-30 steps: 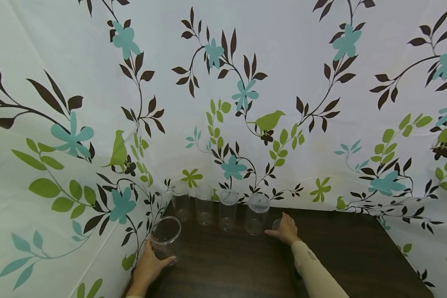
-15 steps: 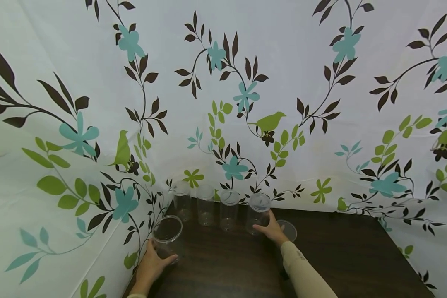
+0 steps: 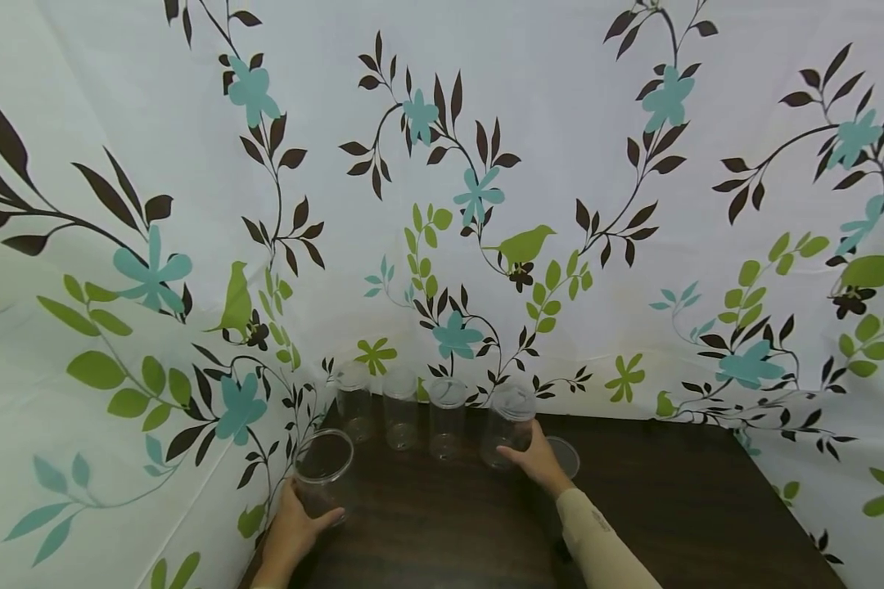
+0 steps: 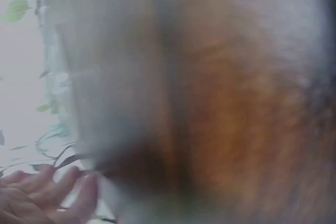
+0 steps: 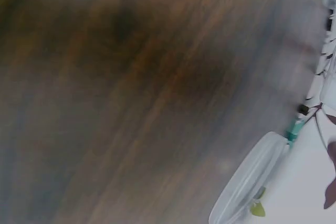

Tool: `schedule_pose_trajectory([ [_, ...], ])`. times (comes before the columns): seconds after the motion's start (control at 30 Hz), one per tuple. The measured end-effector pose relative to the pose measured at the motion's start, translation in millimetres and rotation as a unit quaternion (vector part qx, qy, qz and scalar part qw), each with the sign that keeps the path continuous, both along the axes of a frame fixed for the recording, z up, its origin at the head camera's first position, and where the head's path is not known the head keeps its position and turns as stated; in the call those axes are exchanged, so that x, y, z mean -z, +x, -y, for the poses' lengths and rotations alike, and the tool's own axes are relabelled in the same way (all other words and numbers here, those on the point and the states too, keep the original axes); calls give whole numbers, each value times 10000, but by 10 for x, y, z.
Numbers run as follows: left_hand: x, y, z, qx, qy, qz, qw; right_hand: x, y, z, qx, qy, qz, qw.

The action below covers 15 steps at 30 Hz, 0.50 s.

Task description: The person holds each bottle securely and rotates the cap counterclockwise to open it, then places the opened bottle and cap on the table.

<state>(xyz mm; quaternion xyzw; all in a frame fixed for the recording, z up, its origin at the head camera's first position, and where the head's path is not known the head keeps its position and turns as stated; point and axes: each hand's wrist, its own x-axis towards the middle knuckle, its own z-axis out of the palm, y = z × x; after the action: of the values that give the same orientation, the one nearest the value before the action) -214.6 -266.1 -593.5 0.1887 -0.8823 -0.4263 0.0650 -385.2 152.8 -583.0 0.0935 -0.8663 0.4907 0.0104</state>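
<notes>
Clear tub (image 3: 322,483), left hand (image 3: 290,528) curled round it; right hand (image 3: 538,460) grips see-through jar (image 3: 502,427).

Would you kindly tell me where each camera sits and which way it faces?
Head: worn there, facing forward and down at clear jars, table and patterned backdrop; left hand, right hand and a sleeve show.
Left wrist: worn there, facing a blur, backdrop at left; fingers show lower left.
Right wrist: worn there, facing across the table to a clear rim; no hand discernible.
Head and right wrist share table and backdrop.
</notes>
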Motion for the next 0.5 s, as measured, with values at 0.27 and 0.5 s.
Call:
schedule_pose_trajectory([
  [0.27, -138, 238, 130, 733, -414, 1113, 9902, -47, 388, -66, -74, -317, -585, 9978],
  [0.5, 628, 49, 476, 2513, 2, 1747, 9520, -236, 778, -7, -581, -949, -638, 9917],
])
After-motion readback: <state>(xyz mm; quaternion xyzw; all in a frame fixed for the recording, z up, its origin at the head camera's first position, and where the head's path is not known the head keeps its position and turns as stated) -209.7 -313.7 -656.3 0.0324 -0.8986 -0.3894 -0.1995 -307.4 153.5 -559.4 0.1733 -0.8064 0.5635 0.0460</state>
